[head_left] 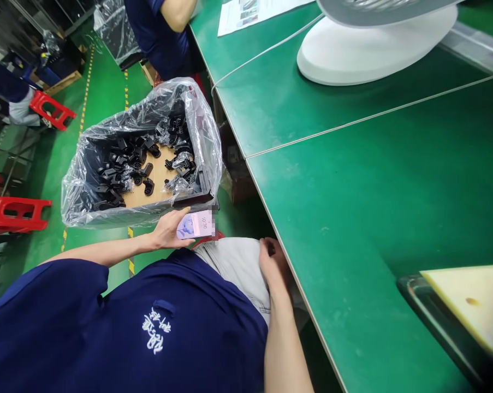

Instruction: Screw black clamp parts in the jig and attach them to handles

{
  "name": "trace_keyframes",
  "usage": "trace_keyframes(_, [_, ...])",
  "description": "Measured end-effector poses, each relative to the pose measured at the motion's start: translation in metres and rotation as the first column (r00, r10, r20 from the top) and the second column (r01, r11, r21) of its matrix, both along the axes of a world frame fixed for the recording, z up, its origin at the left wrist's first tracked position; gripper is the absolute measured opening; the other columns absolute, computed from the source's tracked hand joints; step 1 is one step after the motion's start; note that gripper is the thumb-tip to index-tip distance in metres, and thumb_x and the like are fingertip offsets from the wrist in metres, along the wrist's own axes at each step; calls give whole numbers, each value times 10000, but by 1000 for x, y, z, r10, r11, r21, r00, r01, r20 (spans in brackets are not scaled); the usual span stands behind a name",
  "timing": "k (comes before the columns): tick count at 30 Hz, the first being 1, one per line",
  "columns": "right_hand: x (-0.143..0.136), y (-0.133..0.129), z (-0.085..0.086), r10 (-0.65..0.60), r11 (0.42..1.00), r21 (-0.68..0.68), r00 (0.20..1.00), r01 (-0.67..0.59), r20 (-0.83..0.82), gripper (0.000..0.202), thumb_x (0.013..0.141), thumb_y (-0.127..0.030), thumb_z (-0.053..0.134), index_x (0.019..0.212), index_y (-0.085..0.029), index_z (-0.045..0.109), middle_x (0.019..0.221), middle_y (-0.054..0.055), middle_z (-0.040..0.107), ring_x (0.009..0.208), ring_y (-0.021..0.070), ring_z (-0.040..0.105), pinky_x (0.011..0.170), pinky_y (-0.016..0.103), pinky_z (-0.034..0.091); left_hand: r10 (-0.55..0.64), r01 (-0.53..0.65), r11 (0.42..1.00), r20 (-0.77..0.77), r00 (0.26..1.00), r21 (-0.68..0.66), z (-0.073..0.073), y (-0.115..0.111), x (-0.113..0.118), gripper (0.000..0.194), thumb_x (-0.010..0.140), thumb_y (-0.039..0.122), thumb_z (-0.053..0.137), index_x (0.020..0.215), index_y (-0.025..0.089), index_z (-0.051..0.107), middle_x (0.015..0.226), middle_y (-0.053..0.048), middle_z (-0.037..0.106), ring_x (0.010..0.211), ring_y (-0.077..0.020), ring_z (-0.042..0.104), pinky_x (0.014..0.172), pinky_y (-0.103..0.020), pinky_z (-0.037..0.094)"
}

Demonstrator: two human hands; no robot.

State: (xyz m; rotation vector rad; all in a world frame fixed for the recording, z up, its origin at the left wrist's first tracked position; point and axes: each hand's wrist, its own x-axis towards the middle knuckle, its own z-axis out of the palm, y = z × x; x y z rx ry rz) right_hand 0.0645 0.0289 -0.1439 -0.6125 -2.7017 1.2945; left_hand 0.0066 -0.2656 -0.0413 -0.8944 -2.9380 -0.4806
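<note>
My left hand [170,229] is closed round a phone [196,224], its lit screen facing up and showing the time. The phone is just in front of the near side of a black crate lined with clear plastic [107,217]. Inside the crate lie several black plastic parts [148,186], some in clear bags, on a brown cardboard sheet [158,185]. My right hand [273,261] rests at my thigh on the light trousers [233,262], beside the table edge. Its fingers are loosely curled, partly in shadow, and nothing shows in them.
A green table [332,218] fills the right side, bearing a white oval stand [373,49], a white cable [271,48], a printed sheet [250,13] and a dark tray with a pale board [471,295]. Red stools [17,213] and other people [160,38] are at the left and top.
</note>
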Motion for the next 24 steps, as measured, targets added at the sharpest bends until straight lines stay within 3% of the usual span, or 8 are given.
trace_keyframes(7, [40,-47,44,249,968,69,952,-241,-180,383,921,-416,420,1021,-140,665,1009,135,674,940,237,610,849,352,467,24,-23,1000,78,997,-14,-1,0,1,804,688,588,631,1304,108,442,1087,-167,656,940,-294,654,846,-432,536])
trace_keyframes(10, [49,-70,56,413,909,153,884,-387,-219,318,920,-381,476,1051,-149,648,995,118,666,935,232,595,842,347,454,43,-39,999,140,989,-32,-4,-1,0,806,691,598,621,1299,97,452,1106,-178,648,974,-303,644,875,-442,527])
trace_keyframes(13, [51,-79,60,520,834,276,849,-478,-100,293,884,-320,545,1100,-138,624,1055,138,645,978,256,574,869,375,436,65,-56,997,208,976,-48,-5,-3,-1,832,700,593,611,1334,87,428,1132,-189,636,1013,-312,630,914,-457,508])
trace_keyframes(16, [52,-70,58,474,811,338,875,-478,99,319,831,-227,580,1130,-124,623,1075,160,642,1000,273,578,874,380,439,23,-20,1000,259,966,-15,2,1,3,829,701,574,607,1372,128,409,1122,-160,645,1005,-300,637,907,-446,514])
trace_keyframes(20, [48,-42,53,333,854,314,899,-415,284,322,763,-144,611,1077,-169,678,1077,124,679,1025,254,621,880,328,454,-232,208,971,262,937,118,9,4,21,873,591,671,628,1300,175,513,1008,-112,696,867,-271,681,770,-359,565])
trace_keyframes(21, [45,-36,52,313,867,283,891,-410,330,298,766,-129,597,1045,-174,692,1067,116,686,1024,251,631,865,315,458,-296,270,954,290,910,127,5,3,25,860,599,674,628,1300,187,522,996,-101,705,855,-263,687,770,-346,565])
trace_keyframes(22, [41,-31,52,313,875,254,881,-413,355,264,777,-121,574,999,-177,706,1024,108,697,998,247,644,841,306,461,-296,281,954,433,851,100,-2,2,27,846,644,638,628,1359,217,470,1069,-95,696,935,-262,676,845,-351,545])
trace_keyframes(24, [35,-26,54,323,874,239,874,-422,363,254,801,-100,517,935,-173,720,938,102,703,942,242,662,802,295,461,-219,269,963,669,710,30,-17,3,30,934,659,603,637,1457,223,338,1211,-113,645,1081,-298,622,960,-404,487])
